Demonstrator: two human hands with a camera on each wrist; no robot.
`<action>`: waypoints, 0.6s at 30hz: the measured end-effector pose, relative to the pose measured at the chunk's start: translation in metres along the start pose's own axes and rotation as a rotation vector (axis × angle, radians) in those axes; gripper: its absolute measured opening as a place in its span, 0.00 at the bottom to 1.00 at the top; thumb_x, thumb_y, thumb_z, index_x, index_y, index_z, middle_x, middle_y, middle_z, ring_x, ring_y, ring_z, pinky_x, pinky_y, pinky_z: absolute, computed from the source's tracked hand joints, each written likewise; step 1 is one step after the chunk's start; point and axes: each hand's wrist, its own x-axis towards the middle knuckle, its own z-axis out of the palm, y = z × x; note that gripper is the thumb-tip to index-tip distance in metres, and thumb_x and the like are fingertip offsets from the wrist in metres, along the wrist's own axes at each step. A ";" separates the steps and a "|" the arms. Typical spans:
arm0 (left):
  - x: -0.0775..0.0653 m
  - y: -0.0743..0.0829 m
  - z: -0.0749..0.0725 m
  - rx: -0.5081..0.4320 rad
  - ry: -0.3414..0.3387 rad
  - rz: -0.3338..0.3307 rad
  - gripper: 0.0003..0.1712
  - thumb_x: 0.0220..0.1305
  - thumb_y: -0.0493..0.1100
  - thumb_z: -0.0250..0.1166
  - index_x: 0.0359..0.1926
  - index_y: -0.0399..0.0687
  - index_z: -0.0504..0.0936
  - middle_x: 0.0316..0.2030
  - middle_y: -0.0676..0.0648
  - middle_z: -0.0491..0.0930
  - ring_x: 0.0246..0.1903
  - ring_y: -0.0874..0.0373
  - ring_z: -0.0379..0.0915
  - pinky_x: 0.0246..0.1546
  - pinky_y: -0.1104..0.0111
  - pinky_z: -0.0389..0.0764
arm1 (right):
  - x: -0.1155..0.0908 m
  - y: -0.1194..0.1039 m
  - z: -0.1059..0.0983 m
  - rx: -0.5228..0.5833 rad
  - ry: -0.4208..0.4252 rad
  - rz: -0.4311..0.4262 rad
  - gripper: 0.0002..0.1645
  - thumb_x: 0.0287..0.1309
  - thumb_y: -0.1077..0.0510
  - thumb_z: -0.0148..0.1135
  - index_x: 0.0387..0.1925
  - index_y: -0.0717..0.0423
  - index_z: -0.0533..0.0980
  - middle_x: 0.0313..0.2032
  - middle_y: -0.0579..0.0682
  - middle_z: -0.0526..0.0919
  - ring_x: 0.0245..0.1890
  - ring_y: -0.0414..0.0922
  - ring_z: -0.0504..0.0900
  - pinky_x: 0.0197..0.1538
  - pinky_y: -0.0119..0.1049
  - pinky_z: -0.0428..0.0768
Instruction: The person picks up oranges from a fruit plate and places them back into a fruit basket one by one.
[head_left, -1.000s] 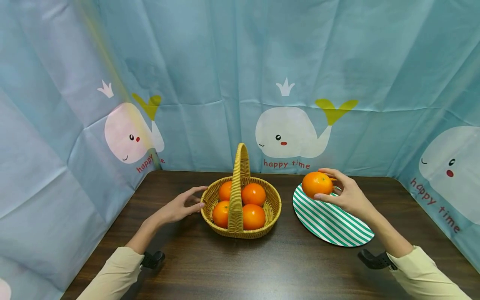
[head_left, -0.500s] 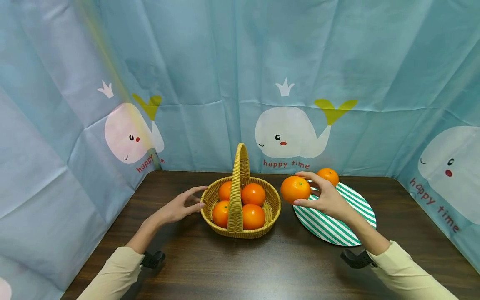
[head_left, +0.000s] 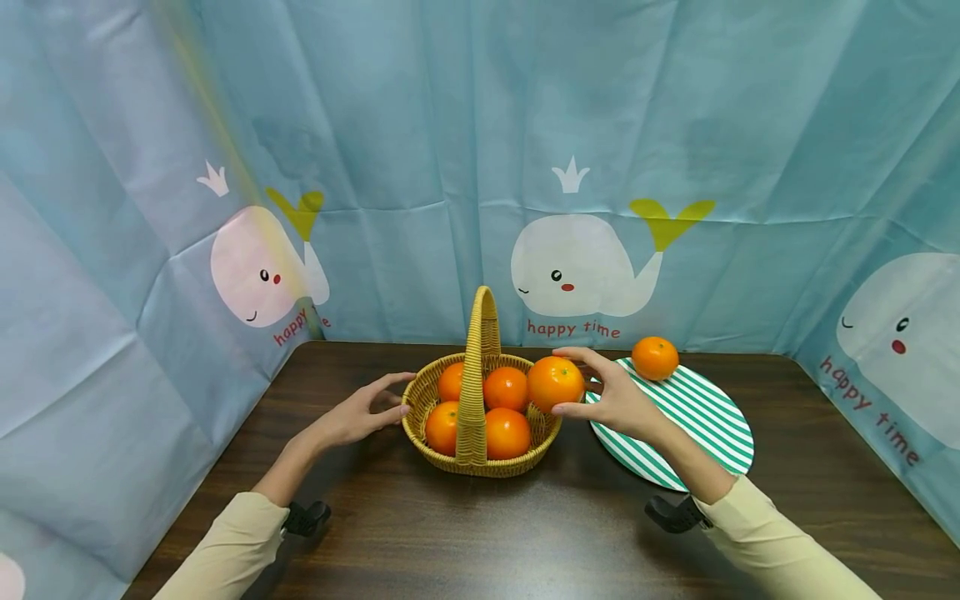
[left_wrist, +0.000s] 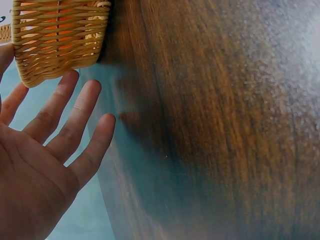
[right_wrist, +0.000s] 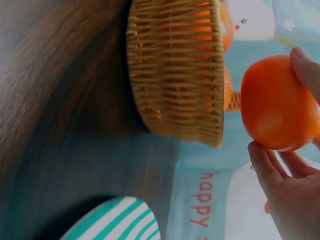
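Observation:
In the head view, a yellow wicker basket [head_left: 471, 417] with a tall arched handle holds several oranges, one of them an orange [head_left: 507, 433] at its front right. My right hand [head_left: 618, 404] grips another orange [head_left: 556, 383] between thumb and fingers, over the basket's right rim. The right wrist view has this held orange [right_wrist: 280, 102] above the level of the rim. At the basket's left side, my left hand [head_left: 356, 412] rests its fingertips at the rim. Its fingers [left_wrist: 75, 122] are spread and fairly straight in the left wrist view, beside the woven wall [left_wrist: 60, 40].
A round plate [head_left: 708, 417] with green and white stripes lies right of the basket, partly behind my right forearm. One orange [head_left: 655, 358] sits at its far edge. The dark wooden table [head_left: 480, 542] ends at a blue whale-print curtain [head_left: 420, 167].
My right hand has carried its orange leftward from over the striped plate to the basket's right rim. The orange on the plate has come into full sight. The left hand has stayed put.

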 end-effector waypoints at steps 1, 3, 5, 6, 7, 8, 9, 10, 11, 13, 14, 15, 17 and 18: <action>0.000 0.000 0.000 0.003 0.001 -0.002 0.34 0.76 0.47 0.61 0.77 0.45 0.60 0.58 0.33 0.76 0.49 0.45 0.78 0.38 0.57 0.80 | 0.002 0.000 0.002 0.008 -0.005 -0.003 0.42 0.54 0.63 0.78 0.69 0.53 0.70 0.63 0.54 0.73 0.53 0.52 0.80 0.53 0.50 0.79; 0.000 0.000 0.000 0.008 0.003 -0.005 0.34 0.76 0.47 0.61 0.77 0.45 0.60 0.58 0.34 0.76 0.50 0.46 0.78 0.39 0.58 0.80 | 0.004 0.000 0.006 0.027 -0.017 -0.004 0.42 0.54 0.63 0.78 0.69 0.53 0.70 0.63 0.54 0.73 0.53 0.52 0.81 0.53 0.49 0.80; 0.000 0.001 0.000 0.011 0.004 -0.007 0.35 0.77 0.47 0.61 0.77 0.45 0.60 0.59 0.34 0.76 0.51 0.46 0.78 0.39 0.59 0.80 | 0.007 0.000 0.009 0.039 -0.027 -0.005 0.42 0.54 0.63 0.78 0.69 0.53 0.70 0.62 0.55 0.74 0.53 0.52 0.81 0.53 0.48 0.80; 0.000 0.001 0.000 0.014 0.005 -0.010 0.35 0.77 0.48 0.61 0.77 0.45 0.60 0.59 0.34 0.76 0.51 0.46 0.77 0.39 0.59 0.80 | 0.009 0.000 0.011 0.044 -0.029 -0.006 0.42 0.54 0.63 0.78 0.69 0.53 0.70 0.62 0.54 0.74 0.54 0.52 0.81 0.54 0.48 0.79; 0.000 0.001 0.000 0.017 0.005 -0.011 0.35 0.77 0.48 0.61 0.77 0.45 0.60 0.59 0.34 0.76 0.52 0.46 0.77 0.40 0.59 0.80 | 0.010 0.000 0.012 0.050 -0.034 -0.008 0.42 0.55 0.64 0.78 0.69 0.53 0.69 0.62 0.54 0.74 0.54 0.51 0.81 0.54 0.48 0.79; 0.000 0.002 0.000 0.018 0.005 -0.012 0.35 0.77 0.48 0.60 0.77 0.46 0.60 0.59 0.34 0.76 0.52 0.45 0.77 0.40 0.59 0.80 | 0.011 0.000 0.014 0.056 -0.036 -0.008 0.42 0.55 0.64 0.78 0.69 0.53 0.69 0.62 0.54 0.74 0.54 0.51 0.81 0.55 0.48 0.79; 0.000 0.002 0.000 0.019 0.005 -0.013 0.35 0.77 0.48 0.60 0.77 0.46 0.60 0.59 0.34 0.76 0.52 0.45 0.77 0.40 0.59 0.80 | 0.013 0.000 0.015 0.056 -0.036 -0.013 0.42 0.54 0.64 0.78 0.69 0.53 0.69 0.62 0.54 0.74 0.54 0.50 0.81 0.55 0.48 0.79; 0.000 0.002 0.000 0.021 0.006 -0.013 0.35 0.77 0.48 0.60 0.77 0.46 0.60 0.59 0.34 0.76 0.52 0.45 0.77 0.40 0.59 0.80 | 0.014 0.000 0.016 0.054 -0.035 -0.016 0.42 0.54 0.64 0.78 0.69 0.53 0.70 0.62 0.54 0.74 0.54 0.50 0.81 0.55 0.48 0.78; 0.000 0.002 0.000 0.025 0.008 -0.013 0.34 0.77 0.48 0.60 0.77 0.46 0.60 0.59 0.35 0.76 0.53 0.44 0.77 0.40 0.59 0.80 | 0.015 0.000 0.018 0.057 -0.036 -0.019 0.42 0.54 0.64 0.78 0.69 0.53 0.70 0.62 0.54 0.74 0.55 0.50 0.81 0.56 0.49 0.78; -0.001 0.002 0.000 0.026 0.010 -0.011 0.34 0.77 0.48 0.60 0.77 0.46 0.60 0.59 0.35 0.76 0.54 0.44 0.76 0.41 0.59 0.80 | 0.018 0.000 0.020 0.064 -0.039 -0.020 0.42 0.54 0.64 0.78 0.69 0.53 0.70 0.62 0.54 0.74 0.55 0.50 0.81 0.56 0.50 0.78; -0.001 0.002 0.000 0.026 0.011 -0.010 0.34 0.77 0.48 0.60 0.77 0.46 0.60 0.60 0.35 0.76 0.54 0.44 0.76 0.41 0.59 0.80 | 0.020 -0.001 0.022 0.070 -0.039 -0.021 0.42 0.53 0.64 0.78 0.69 0.53 0.70 0.62 0.54 0.75 0.54 0.50 0.81 0.56 0.50 0.78; -0.001 0.002 0.000 0.025 0.012 -0.008 0.34 0.77 0.48 0.60 0.77 0.46 0.60 0.60 0.35 0.76 0.54 0.43 0.76 0.41 0.59 0.80 | 0.021 -0.001 0.023 0.076 -0.043 -0.021 0.43 0.53 0.65 0.78 0.69 0.53 0.70 0.62 0.54 0.75 0.54 0.50 0.81 0.55 0.50 0.78; -0.001 0.002 0.000 0.024 0.012 -0.006 0.34 0.77 0.48 0.61 0.77 0.46 0.61 0.60 0.35 0.75 0.54 0.43 0.76 0.42 0.59 0.79 | 0.024 0.000 0.026 0.089 -0.048 -0.019 0.43 0.53 0.65 0.78 0.69 0.53 0.69 0.62 0.54 0.75 0.54 0.51 0.81 0.55 0.52 0.78; -0.001 0.001 0.000 0.023 0.013 -0.007 0.34 0.76 0.48 0.61 0.77 0.46 0.61 0.60 0.35 0.75 0.54 0.43 0.76 0.42 0.59 0.79 | 0.026 -0.001 0.027 0.092 -0.047 -0.018 0.43 0.53 0.65 0.78 0.69 0.54 0.69 0.62 0.54 0.75 0.54 0.51 0.82 0.55 0.52 0.78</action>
